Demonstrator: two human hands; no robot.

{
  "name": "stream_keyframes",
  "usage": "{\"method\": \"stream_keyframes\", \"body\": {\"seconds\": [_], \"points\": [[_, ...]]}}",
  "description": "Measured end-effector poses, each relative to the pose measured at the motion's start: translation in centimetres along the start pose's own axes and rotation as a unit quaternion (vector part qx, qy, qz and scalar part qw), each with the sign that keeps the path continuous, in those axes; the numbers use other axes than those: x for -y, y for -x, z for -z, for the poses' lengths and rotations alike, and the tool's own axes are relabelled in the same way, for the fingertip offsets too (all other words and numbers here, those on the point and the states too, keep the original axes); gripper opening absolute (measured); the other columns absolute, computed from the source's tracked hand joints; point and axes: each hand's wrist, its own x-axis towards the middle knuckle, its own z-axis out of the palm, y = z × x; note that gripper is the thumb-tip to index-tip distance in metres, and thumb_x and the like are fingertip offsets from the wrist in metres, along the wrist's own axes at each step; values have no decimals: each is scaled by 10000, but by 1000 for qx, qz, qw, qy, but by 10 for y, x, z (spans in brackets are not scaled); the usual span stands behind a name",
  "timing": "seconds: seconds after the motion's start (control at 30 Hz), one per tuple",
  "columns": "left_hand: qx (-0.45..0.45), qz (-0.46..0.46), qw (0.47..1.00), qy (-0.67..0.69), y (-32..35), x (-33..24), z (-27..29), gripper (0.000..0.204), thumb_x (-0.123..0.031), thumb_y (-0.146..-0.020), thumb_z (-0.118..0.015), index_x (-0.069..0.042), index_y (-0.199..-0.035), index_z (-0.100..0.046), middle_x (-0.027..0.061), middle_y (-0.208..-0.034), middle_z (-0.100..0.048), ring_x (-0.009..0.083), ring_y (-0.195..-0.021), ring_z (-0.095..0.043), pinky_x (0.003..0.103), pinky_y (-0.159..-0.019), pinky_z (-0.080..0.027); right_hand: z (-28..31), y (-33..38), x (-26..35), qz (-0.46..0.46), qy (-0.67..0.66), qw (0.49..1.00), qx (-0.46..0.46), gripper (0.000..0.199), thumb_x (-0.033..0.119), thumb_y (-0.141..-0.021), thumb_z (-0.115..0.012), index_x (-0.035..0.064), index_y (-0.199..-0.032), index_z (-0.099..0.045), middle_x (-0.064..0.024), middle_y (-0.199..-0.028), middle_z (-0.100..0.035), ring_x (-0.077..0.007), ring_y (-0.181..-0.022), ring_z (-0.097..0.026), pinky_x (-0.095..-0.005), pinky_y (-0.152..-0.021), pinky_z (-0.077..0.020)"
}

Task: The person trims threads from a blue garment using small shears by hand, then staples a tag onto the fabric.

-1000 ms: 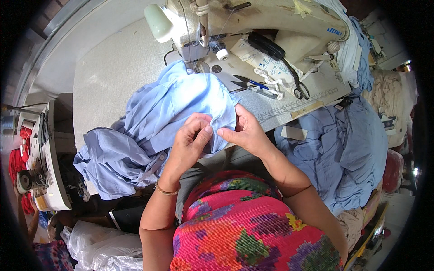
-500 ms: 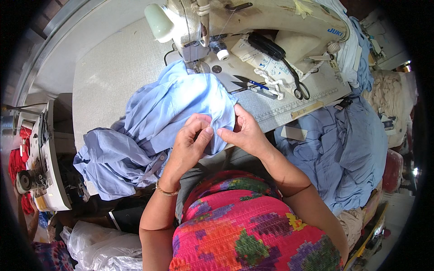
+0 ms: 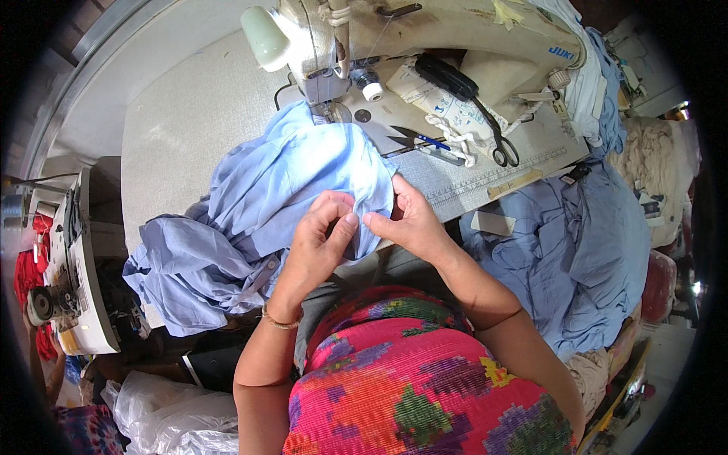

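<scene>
Gripping a rumpled light-blue garment [image 3: 273, 182] with left hand [image 3: 322, 231] and right hand [image 3: 417, 226].
Lying bunched across the desk [image 3: 174, 136], near a sewing machine [image 3: 462, 29].

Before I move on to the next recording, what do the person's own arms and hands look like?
The left hand and right hand are ungloved; no sleeves show below the elbows. A thin, pale bracelet circles the left wrist.

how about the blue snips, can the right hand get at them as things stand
Probably yes: bare table lies between the right hand and the snips, though its grip on the blue cloth would need to loosen.
</scene>
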Motion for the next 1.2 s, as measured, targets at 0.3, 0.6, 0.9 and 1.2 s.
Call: {"method": "stream_keyframes", "body": {"seconds": [0.3,0.6,0.9,1.2], "points": [[-6,-4,1000,-10,0,-1,-1,140,-70,-879,-533,48,-804,-530,89,-940,-524,153,-781,-480,247,-690,-401,1,2,3,-10,3,1000,10,487,12,-803,-587,2,-1255,-405,-13,-1078,-544,-68,-961,-512,-247,-840,-434],[-10,-7,1000,-20,1,-1,-2,127,-65,-873,-535,46,-811,-536,93,-932,-529,159,-776,-491,251,-690,-408,0,3,1,-3,-10,1000,2,477,15,-806,-593,3,-1248,-414,-16,-1074,-551,-68,-953,-517,-247,-839,-436],[-36,-1,999,0,1,-2,-5,98,-48,-856,-564,10,-785,-529,75,-956,-519,133,-831,-479,240,-738,-390,4,3,-1,-5,-7,1000,-1,499,16,-809,-600,4,-1266,-400,-29,-1102,-549,-81,-979,-519,-255,-852,-435],[-90,-117,968,-202,10,-12,-13,103,33,-727,-636,15,-801,-568,122,-1033,-532,217,-909,-540,281,-772,-446,0,7,2,20,-10,1000,-19,548,6,-817,-604,-4,-1307,-360,-40,-1132,-541,-91,-1008,-520,-256,-859,-435]]}}
